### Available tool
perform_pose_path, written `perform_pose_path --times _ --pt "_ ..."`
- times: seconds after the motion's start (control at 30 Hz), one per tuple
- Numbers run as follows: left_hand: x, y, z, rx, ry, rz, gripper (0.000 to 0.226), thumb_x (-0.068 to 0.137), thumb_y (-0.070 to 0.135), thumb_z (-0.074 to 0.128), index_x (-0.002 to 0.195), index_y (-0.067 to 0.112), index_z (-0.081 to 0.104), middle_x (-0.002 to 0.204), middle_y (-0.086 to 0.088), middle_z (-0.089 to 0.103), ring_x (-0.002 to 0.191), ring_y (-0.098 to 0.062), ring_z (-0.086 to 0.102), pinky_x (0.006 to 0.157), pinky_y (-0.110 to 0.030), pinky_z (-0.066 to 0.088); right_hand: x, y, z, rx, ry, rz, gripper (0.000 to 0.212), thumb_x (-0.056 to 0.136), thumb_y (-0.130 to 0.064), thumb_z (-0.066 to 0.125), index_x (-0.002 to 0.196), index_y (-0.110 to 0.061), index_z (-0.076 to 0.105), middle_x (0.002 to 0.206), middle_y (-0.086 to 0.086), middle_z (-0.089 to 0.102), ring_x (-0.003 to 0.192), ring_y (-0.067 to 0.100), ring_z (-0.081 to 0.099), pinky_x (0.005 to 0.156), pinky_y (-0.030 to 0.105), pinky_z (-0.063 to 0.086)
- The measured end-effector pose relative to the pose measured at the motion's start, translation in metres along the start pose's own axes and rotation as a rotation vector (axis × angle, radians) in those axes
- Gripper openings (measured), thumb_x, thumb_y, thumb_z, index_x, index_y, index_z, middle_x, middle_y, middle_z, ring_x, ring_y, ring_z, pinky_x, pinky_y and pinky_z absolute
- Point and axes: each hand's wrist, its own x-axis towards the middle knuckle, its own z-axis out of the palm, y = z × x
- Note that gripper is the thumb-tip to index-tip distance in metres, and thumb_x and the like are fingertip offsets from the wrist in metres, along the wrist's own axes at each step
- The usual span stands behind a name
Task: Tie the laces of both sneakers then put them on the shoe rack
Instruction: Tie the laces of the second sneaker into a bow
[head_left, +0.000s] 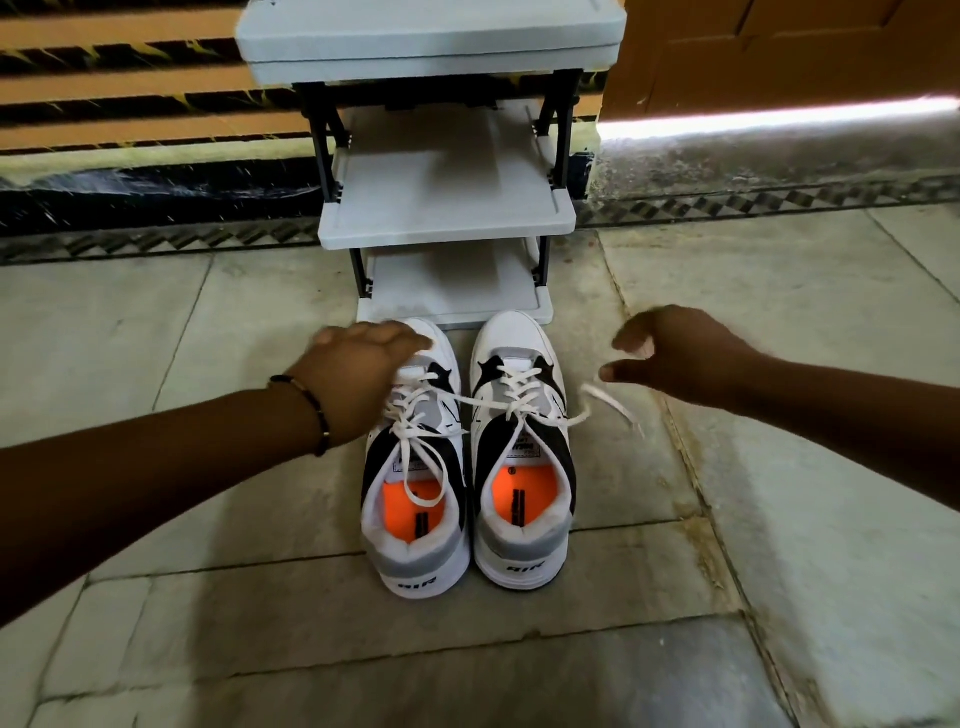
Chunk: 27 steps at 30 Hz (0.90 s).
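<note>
Palm-down left hand (358, 364) rests on left sneaker (415, 467), grip apart; right hand (675, 358) hovers, grip loose.

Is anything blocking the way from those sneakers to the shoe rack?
Nothing visible. Both sneakers stand on the floor with their toes right at the rack, whose shelves look bare. The left hand rests over the left sneaker's toe; the right hand hovers beside the right one.

A single head-worn wide-angle view looks forward and steeply down, close above the pale stone-tile floor (779, 322), facing the grey three-tier plastic shoe rack (447, 208) straight ahead.
</note>
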Motion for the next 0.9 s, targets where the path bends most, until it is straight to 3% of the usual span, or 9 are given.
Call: perform_pose_path --times 0.1,0.2,0.27,0.33,0.4,0.53,0.67,0.9 --pt "0.01 0.033 0.008 -0.067 -0.075 0.115 0.052 0.086 0.013 0.049 0.136 0.019 0.035 0.138 -0.008 0.049 0.125 -0.028 0.045 0.106 -0.038 0.034 -0.008 -0.023 0.01 0.004 -0.08 -0.208 0.038 0.075 -0.04 0.07 0.106 -0.018 0.065 0.115 0.001 0.065 0.073 0.0 0.051 0.062 0.02 0.039" --pt "0.013 0.059 0.018 -0.033 -0.123 0.156 0.042 0.088 0.015 0.048 0.13 0.019 0.042 0.126 -0.01 0.058 0.117 -0.029 0.05 0.098 -0.036 0.035 -0.014 -0.033 0.032 -0.071 -0.236 -0.25 0.033 0.077 -0.035 0.071 0.102 -0.014 0.067 0.108 0.004 0.067 0.085 0.012 0.058 0.066 0.025 0.047" --pt "0.013 0.066 0.02 0.02 -0.093 0.155 0.035 0.088 0.014 0.046 0.123 0.018 0.046 0.119 -0.009 0.06 0.111 -0.03 0.052 0.092 -0.037 0.037 -0.014 -0.036 0.039 -0.094 -0.218 -0.266 0.026 0.078 -0.028 0.07 0.095 -0.008 0.068 0.096 0.007 0.069 0.082 0.018 0.061 0.069 0.031 0.05" --pt "0.013 0.067 0.019 0.056 -0.06 0.155 0.028 0.087 0.012 0.046 0.114 0.017 0.049 0.111 -0.007 0.063 0.106 -0.029 0.055 0.086 -0.035 0.036 -0.011 -0.034 0.041 -0.05 -0.186 -0.28 0.017 0.082 -0.02 0.067 0.086 -0.003 0.068 0.084 0.008 0.066 0.065 0.013 0.055 0.058 0.026 0.043" --pt "0.014 0.068 0.015 0.098 -0.054 0.163 0.027 0.084 0.006 0.044 0.107 0.019 0.051 0.103 -0.006 0.066 0.101 -0.029 0.058 0.082 -0.034 0.032 -0.011 -0.034 0.041 -0.039 -0.177 -0.304 0.013 0.084 -0.015 0.062 0.08 -0.003 0.065 0.077 0.006 0.062 0.061 0.014 0.05 0.053 0.022 0.038" --pt "0.015 0.064 0.004 0.177 -0.082 0.164 0.033 0.078 0.001 0.046 0.101 0.021 0.058 0.1 -0.003 0.067 0.102 -0.028 0.058 0.096 -0.037 0.03 -0.013 -0.03 0.035 -0.089 -0.104 -0.411 0.01 0.088 -0.014 0.053 0.079 -0.01 0.056 0.073 0.005 0.061 0.067 0.024 0.057 0.06 0.032 0.046" --pt "0.012 0.054 -0.002 0.208 -0.074 0.183 0.029 0.082 0.008 0.043 0.098 0.025 0.06 0.101 -0.001 0.067 0.105 -0.024 0.056 0.093 -0.036 0.029 -0.013 -0.018 0.032 -0.377 -0.119 -0.511 0.005 0.088 -0.012 0.053 0.084 -0.011 0.05 0.061 -0.008 0.037 0.053 0.008 0.039 0.053 0.027 0.035" --pt "0.011 0.052 0.001 0.24 -0.098 0.228 0.021 0.083 0.013 0.042 0.089 0.026 0.058 0.098 0.0 0.067 0.104 -0.023 0.055 0.089 -0.035 0.028 -0.013 -0.018 0.034 -0.414 -0.178 -0.521 0.015 0.081 0.0 0.05 0.095 -0.004 0.054 0.089 0.014 0.064 0.069 0.021 0.053 0.06 0.031 0.045"
